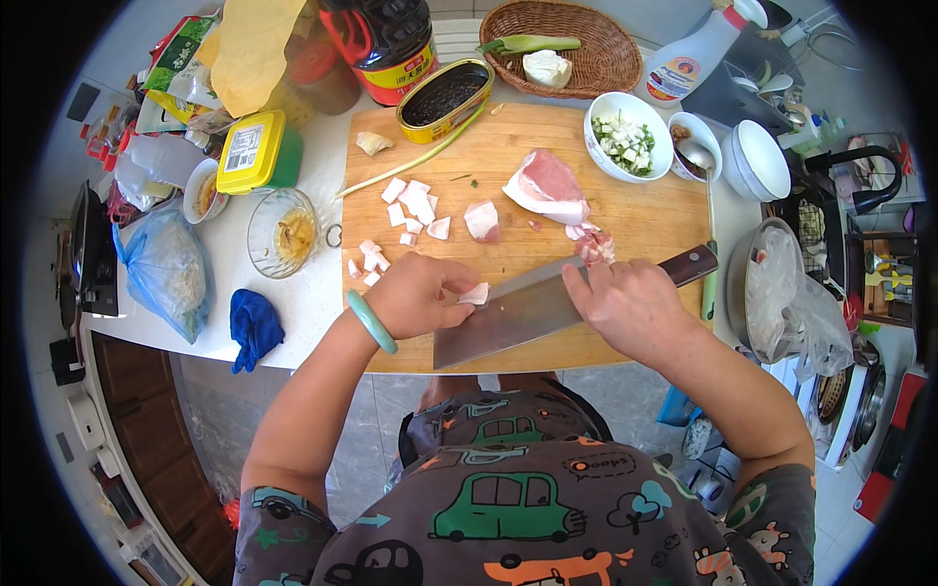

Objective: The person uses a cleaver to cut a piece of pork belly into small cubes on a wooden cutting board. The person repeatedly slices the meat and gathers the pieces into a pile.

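Note:
On a wooden cutting board (410,351), my left hand (421,293), with a pale green bangle at the wrist, pinches a small piece of pork fat (475,294) at the blade of a cleaver (513,311). The cleaver lies flat and slanted near the board's front edge. My right hand (623,308) rests on the blade's rear part, fingers spread over it; the dark handle points away to the right. Diced pork fat (416,201) sits in loose groups behind my left hand. A larger pork chunk (546,187), a smaller one (481,221) and some cut meat (595,245) lie behind the blade.
An open tin (447,99) and a scallion stalk (418,162) lie on the board's back part. Bowls (629,137) stand at the right rear. A glass bowl (283,233), blue cloth (255,329) and tied blue bag (172,271) are left; a metal basin (744,293) is right.

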`<state>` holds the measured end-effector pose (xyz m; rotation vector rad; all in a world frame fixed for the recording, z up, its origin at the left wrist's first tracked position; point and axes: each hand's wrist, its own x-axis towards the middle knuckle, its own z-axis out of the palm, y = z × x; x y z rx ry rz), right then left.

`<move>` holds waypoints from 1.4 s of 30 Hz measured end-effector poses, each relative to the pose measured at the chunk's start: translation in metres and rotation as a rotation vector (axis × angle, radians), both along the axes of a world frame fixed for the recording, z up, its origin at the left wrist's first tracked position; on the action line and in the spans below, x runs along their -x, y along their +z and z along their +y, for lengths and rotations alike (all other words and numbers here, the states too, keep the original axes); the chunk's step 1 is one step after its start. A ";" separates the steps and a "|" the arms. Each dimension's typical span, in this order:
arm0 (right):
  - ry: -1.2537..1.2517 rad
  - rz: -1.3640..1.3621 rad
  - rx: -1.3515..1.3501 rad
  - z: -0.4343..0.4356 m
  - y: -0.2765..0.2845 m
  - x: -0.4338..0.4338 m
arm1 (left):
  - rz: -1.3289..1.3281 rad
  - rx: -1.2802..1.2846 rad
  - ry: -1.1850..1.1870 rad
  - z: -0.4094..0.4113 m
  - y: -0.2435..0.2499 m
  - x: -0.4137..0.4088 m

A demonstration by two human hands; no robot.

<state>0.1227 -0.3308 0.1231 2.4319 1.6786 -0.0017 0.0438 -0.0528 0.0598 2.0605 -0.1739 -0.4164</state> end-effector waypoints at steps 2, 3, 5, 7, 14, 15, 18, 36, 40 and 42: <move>0.014 0.023 0.012 -0.001 0.003 0.002 | 0.005 -0.124 -0.055 -0.004 0.005 0.000; 0.008 0.029 0.004 -0.001 0.003 0.004 | 0.007 -0.185 -0.085 -0.005 0.006 0.000; -0.002 0.041 -0.012 -0.003 0.002 0.007 | -0.004 -0.191 0.002 -0.006 0.003 0.002; -0.016 0.088 -0.036 -0.005 0.004 0.014 | -0.004 -0.144 0.123 -0.003 -0.002 0.006; -0.286 0.607 0.107 -0.015 -0.002 0.038 | 0.257 0.167 0.523 0.023 -0.013 0.021; -0.322 0.660 0.133 -0.017 -0.006 0.039 | 0.289 0.199 0.557 0.023 -0.013 0.023; -0.532 0.735 0.016 -0.028 -0.012 0.041 | 0.385 0.339 0.650 0.018 -0.020 0.029; -0.634 0.714 -0.148 -0.005 -0.010 0.051 | -0.521 -0.376 0.731 -0.064 -0.037 0.051; -0.657 0.696 -0.214 -0.006 -0.014 0.050 | -0.554 -0.442 0.696 -0.064 -0.044 0.041; -0.640 0.683 -0.194 -0.007 -0.013 0.048 | -0.562 -0.459 0.678 -0.063 -0.049 0.039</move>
